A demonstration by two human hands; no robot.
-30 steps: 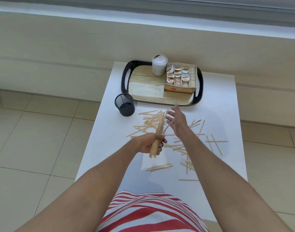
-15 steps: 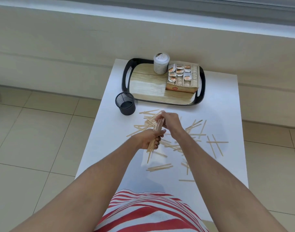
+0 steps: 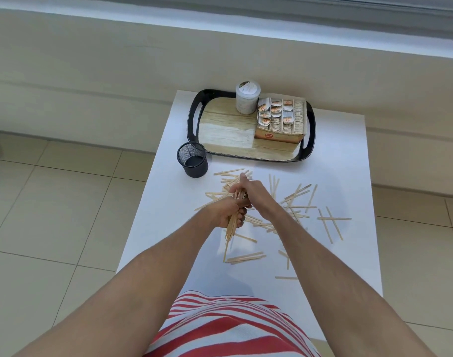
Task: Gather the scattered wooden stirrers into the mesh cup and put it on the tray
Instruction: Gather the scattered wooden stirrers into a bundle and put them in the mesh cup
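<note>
My left hand [image 3: 226, 211] grips a bundle of wooden stirrers [image 3: 232, 228] held nearly upright, its lower ends touching the white table [image 3: 168, 202]. My right hand [image 3: 253, 190] presses down on the top ends of that bundle, thumb raised. Several loose stirrers [image 3: 297, 199] lie scattered across the middle of the table, more at the right [image 3: 331, 222] and near the front [image 3: 246, 257]. The black mesh cup [image 3: 192, 159] stands upright and looks empty, left of the black-rimmed wooden tray [image 3: 228, 132] and just off its front left corner.
On the tray stand a white lidded jar [image 3: 247, 97] and a cardboard box of sachets [image 3: 280, 119]. The table is narrow, with tiled floor [image 3: 53, 215] on both sides. A low wall ledge runs behind it.
My right hand came back from reaching forward and settled on top of the bundle. The bundle turned more upright and slid down in my left hand until its ends met the table.
</note>
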